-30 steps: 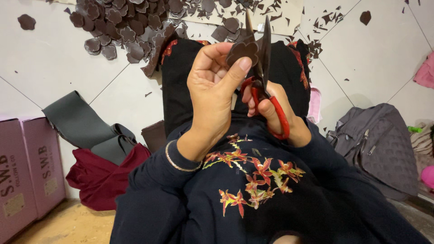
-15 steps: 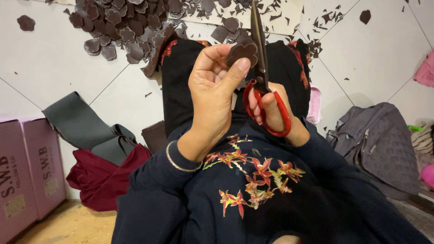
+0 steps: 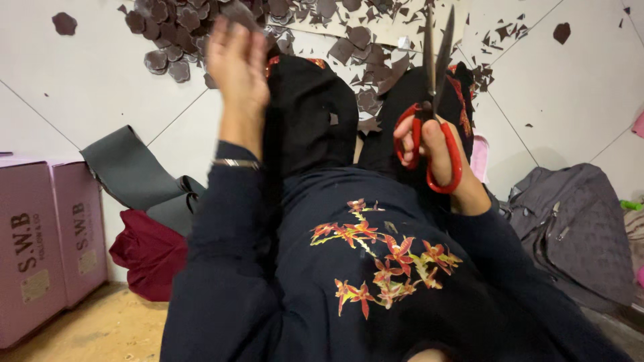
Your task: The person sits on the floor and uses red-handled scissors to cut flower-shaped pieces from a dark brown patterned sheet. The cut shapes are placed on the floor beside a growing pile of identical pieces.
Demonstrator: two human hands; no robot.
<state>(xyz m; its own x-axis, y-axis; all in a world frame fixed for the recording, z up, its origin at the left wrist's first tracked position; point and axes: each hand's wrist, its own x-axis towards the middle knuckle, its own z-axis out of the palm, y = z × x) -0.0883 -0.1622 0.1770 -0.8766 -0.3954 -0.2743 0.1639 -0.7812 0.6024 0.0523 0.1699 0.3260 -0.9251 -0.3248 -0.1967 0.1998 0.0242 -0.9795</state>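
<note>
Hands apart: we are gripping red-handled steel scissors (image 3: 435, 100) in our right hand (image 3: 439, 151), blades pointing away towards the dark brown flower-shaped cutouts (image 3: 161, 47), while our left hand (image 3: 236, 64) is reaching open and nearer them.

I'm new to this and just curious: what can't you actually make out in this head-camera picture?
- Left hand: blurred by motion; whether its fingers hold a cut piece is unclear.
- Scissors: blade tips almost touch the top edge; right hand hides part of the red handles.
- Brown cut pieces: pile cut off by the top edge.
- Grey bag: contents hidden.
</note>
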